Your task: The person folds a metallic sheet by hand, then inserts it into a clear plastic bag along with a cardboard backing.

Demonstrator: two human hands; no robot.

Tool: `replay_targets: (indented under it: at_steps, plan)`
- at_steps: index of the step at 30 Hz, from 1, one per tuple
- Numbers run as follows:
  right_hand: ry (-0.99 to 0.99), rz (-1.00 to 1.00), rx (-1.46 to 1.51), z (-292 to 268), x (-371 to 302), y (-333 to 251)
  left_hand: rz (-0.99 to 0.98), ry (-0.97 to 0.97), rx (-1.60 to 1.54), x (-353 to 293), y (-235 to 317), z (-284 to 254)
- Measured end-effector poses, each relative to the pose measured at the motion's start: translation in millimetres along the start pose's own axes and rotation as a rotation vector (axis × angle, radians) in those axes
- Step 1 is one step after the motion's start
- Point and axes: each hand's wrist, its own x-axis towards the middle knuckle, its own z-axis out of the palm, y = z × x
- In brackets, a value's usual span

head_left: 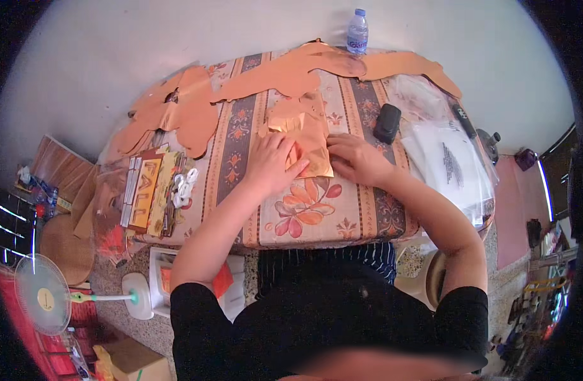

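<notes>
In the head view, the shiny foil (315, 152) lies in front of me near the middle of the desk (241, 219), on its patterned cloth. My left hand (271, 162) rests on the foil's left side, thumb and fingers apart. My right hand (360, 160) has its fingers bent at the right edge; I cannot tell whether they pinch it.

A long orange cut-out (272, 77) stretches across the back, close beyond the foil, and takes up most of that side. Another cut-out (196, 108) lies to the left. A bottle (357, 35) stands upright at the far edge. Near my right hand sits a black case (387, 124), with clear bags (447, 165) spread beyond it to the right. Left of my forearm are a stack of cards (145, 193) and, just beside it, a white cord (184, 188). Below the desk, to my left, are a white bin (161, 279) and a fan (45, 295).
</notes>
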Motion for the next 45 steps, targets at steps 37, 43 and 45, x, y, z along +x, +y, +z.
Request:
replay_targets:
  at_steps: [37, 43, 45]
  plan:
    - [0.137, 0.054, -0.388, 22.2, 11.4, -23.0, 0.234, -0.081, 0.017, 5.7, -3.5, 16.8]
    - [-0.119, 0.114, -0.536, 10.2, 5.6, -25.8, 0.231, -0.078, 0.024, 3.9, -4.6, 18.8]
    - [-0.142, 0.096, -0.586, 10.8, 4.4, -24.4, 0.236, -0.069, 0.013, 3.5, -5.9, 19.4]
